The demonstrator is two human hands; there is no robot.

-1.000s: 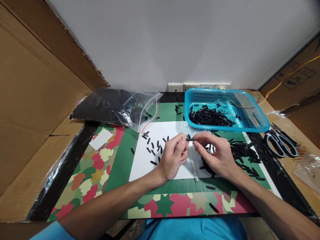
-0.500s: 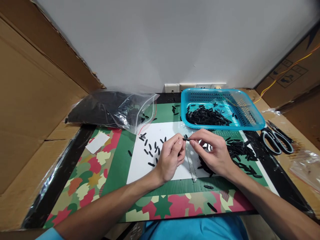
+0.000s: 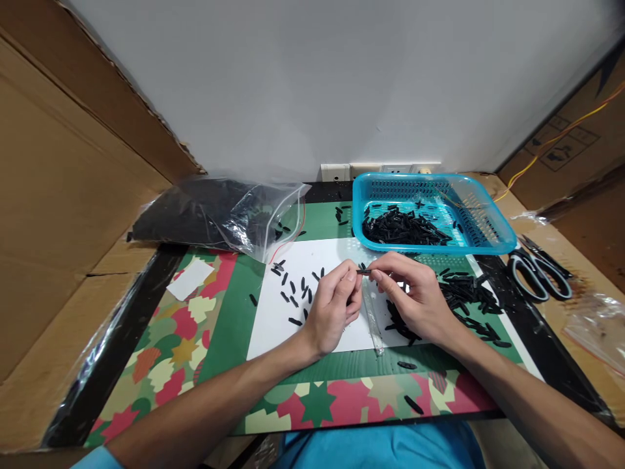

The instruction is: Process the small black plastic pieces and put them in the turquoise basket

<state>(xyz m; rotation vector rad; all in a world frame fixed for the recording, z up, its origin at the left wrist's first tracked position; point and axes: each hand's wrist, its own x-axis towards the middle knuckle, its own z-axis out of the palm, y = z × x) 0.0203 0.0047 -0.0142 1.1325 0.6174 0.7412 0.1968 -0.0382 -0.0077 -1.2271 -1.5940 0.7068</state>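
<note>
Your left hand [image 3: 334,306] and right hand [image 3: 415,299] both pinch one small black sleeve [image 3: 364,271] above the white sheet [image 3: 293,319]; step in hand appears to be fitting; next, keep alignment steady

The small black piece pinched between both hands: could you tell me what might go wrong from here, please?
1. The small black piece is held only at the fingertips of the left hand and right hand; it could slip and get lost among the loose black pieces on the white sheet.
2. The right forearm might sweep the black pile off the mat.
</note>
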